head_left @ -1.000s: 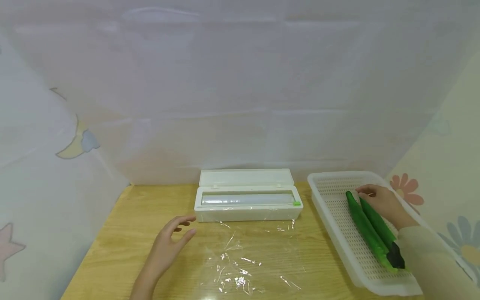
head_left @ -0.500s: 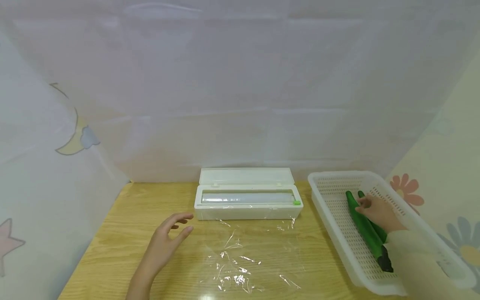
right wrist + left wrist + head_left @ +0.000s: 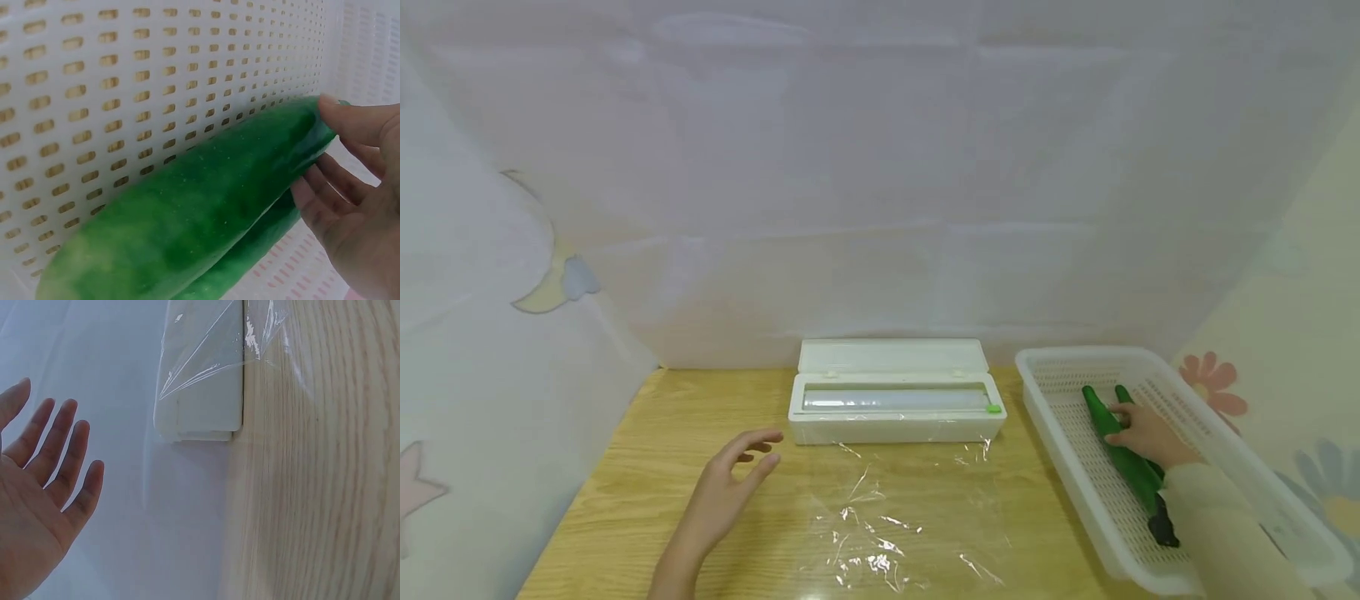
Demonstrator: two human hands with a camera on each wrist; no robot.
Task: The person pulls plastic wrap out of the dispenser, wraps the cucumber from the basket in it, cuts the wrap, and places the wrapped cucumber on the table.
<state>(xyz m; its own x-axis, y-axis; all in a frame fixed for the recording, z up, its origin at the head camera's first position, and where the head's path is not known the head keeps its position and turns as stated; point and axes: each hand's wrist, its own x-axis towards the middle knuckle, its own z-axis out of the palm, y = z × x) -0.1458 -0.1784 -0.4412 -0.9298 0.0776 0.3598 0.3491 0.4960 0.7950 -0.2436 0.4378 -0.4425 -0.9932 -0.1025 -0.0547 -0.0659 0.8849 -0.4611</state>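
Two long green cucumbers lie in the white basket point(image 3: 1037, 417) on the right. My right hand point(image 3: 1150, 437) holds the left cucumber point(image 3: 1135, 473) near its far end; in the right wrist view a fingertip lies over that cucumber point(image 3: 187, 194) and other fingers reach under its side. The second cucumber point(image 3: 250, 250) is partly hidden beneath it. A small black object point(image 3: 1163, 523) beside the sleeve overlaps the near end. My left hand point(image 3: 722, 492) hovers over the table with fingers loosely bent, holding nothing, left of a sheet of cling film point(image 3: 887, 517).
A white cling film dispenser point(image 3: 895, 429) stands at the table's back with its lid point(image 3: 891, 356) raised. Film runs from its roll point(image 3: 895, 399) toward the front. A green slider point(image 3: 993, 408) sits at its right end. Printed sheeting point(image 3: 880, 192) walls the wooden table point(image 3: 700, 408).
My right hand has come down from the basket's far right side onto the left cucumber and taken hold of it, shifting it slightly left. The left hand has drifted slightly left.
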